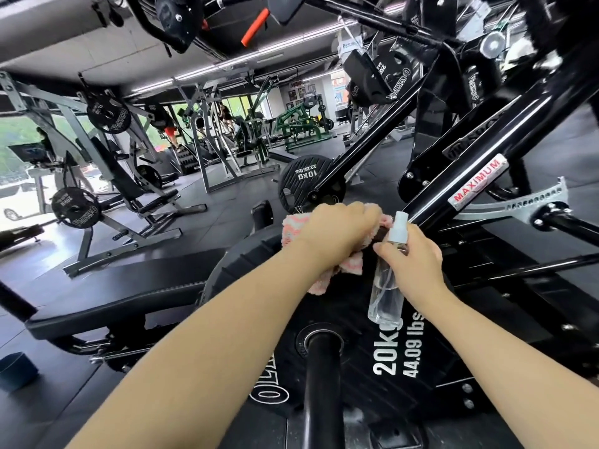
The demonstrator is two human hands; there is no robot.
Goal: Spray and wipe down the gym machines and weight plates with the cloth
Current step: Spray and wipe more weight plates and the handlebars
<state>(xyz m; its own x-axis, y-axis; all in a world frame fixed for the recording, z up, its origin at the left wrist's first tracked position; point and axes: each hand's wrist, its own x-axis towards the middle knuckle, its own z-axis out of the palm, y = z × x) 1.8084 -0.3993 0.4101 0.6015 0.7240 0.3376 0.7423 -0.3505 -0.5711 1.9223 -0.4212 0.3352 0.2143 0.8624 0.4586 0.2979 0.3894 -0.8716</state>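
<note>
A black 20 kg weight plate (382,377) sits on a black sleeve (322,380) of the machine right in front of me. My left hand (340,231) grips a pink and white cloth (293,230) and presses it on the plate's upper rim. My right hand (411,257) holds a clear spray bottle (387,293) with a white nozzle, close beside the cloth, over the plate's upper right part. Some droplets show on the plate's lower face.
The black machine's slanted frame (453,176) with a "MAXIMUM" label runs to the upper right. A 10 kg plate (308,184) hangs just behind the cloth. A black padded bench (113,293) lies to the left. Grey and green machines stand across the floor beyond.
</note>
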